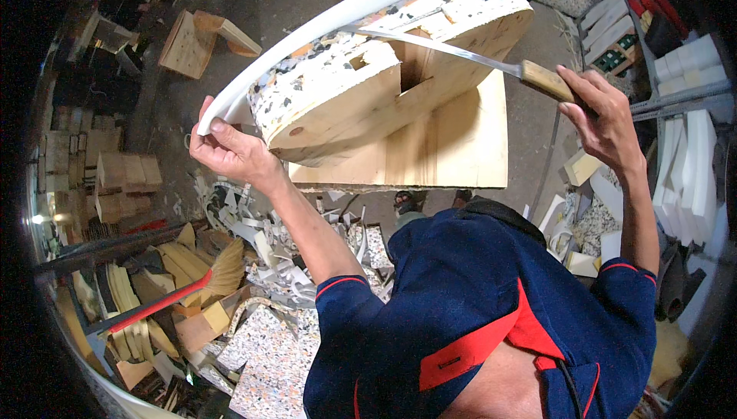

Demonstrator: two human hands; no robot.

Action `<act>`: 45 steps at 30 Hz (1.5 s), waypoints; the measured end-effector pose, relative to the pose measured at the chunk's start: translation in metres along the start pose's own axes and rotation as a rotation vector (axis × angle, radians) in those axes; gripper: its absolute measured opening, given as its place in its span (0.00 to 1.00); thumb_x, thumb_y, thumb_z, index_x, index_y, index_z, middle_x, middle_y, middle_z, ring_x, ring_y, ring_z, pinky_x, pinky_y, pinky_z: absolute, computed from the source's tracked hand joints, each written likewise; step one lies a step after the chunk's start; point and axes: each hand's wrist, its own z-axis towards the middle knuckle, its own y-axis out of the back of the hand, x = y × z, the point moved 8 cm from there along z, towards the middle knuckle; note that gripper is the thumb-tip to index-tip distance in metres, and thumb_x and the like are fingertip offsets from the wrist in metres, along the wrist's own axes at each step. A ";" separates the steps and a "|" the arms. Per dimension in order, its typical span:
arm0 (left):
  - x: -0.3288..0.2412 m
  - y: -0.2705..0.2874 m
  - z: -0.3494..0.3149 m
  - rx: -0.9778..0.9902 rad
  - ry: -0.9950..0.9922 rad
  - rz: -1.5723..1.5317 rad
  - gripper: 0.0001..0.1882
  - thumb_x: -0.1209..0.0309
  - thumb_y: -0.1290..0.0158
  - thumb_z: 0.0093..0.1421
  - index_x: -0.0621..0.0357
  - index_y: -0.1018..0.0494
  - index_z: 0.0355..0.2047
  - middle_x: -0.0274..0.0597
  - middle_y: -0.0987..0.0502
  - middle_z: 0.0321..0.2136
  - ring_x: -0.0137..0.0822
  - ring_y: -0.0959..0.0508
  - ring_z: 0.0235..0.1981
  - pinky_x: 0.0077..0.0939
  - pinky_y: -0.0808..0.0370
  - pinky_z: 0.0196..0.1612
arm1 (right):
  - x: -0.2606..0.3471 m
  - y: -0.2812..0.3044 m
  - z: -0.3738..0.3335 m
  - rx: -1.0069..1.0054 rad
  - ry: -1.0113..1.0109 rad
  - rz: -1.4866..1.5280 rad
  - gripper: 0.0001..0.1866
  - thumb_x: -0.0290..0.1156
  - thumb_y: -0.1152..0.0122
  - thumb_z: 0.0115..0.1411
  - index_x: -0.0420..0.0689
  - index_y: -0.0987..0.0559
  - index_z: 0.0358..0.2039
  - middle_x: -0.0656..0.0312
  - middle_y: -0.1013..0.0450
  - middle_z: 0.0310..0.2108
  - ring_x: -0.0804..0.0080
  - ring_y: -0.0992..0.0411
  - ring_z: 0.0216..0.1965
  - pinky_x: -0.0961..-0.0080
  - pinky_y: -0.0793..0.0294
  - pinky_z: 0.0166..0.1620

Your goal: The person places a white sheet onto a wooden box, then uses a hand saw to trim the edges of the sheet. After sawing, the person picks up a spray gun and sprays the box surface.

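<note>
My left hand is closed on the near left end of a white foam sheet, thumb on top and fingers beneath. The sheet curves along the far side of a long rounded piece: a layer of speckled foam on a wooden board with rounded ends. A notch is cut into the middle of the board. My right hand grips a knife by its wooden handle. Its long thin blade reaches left across the speckled foam, the tip by the white sheet. Whether the tip cuts into anything cannot be made out.
The piece rests over a pale wooden stand. Foam scraps cover the floor near my left side. A broom with a red handle lies at left. White foam pieces are stacked at right; a small wooden piece stands far left.
</note>
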 end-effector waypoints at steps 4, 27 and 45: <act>-0.001 -0.002 -0.001 -0.004 0.014 0.009 0.17 0.61 0.54 0.73 0.65 0.40 0.48 0.56 0.24 0.51 0.39 0.23 0.49 0.34 0.24 0.54 | -0.015 0.003 -0.014 -0.045 0.019 0.001 0.25 0.27 0.36 0.59 0.37 0.25 0.57 0.52 0.29 0.32 0.63 0.29 0.30 0.67 0.29 0.37; 0.000 -0.001 -0.002 -0.008 0.012 0.032 0.17 0.63 0.55 0.73 0.67 0.40 0.48 0.56 0.24 0.51 0.39 0.22 0.48 0.32 0.21 0.50 | 0.002 0.015 0.013 -0.091 0.137 -0.153 0.24 0.30 0.35 0.59 0.42 0.25 0.56 0.52 0.26 0.35 0.55 0.25 0.33 0.64 0.25 0.37; -0.003 -0.001 -0.001 0.018 -0.002 0.072 0.17 0.64 0.57 0.74 0.68 0.41 0.49 0.57 0.25 0.52 0.41 0.22 0.48 0.35 0.19 0.50 | -0.060 0.038 -0.018 -0.070 -0.080 -0.184 0.26 0.26 0.35 0.58 0.41 0.25 0.59 0.51 0.25 0.40 0.59 0.23 0.37 0.67 0.24 0.42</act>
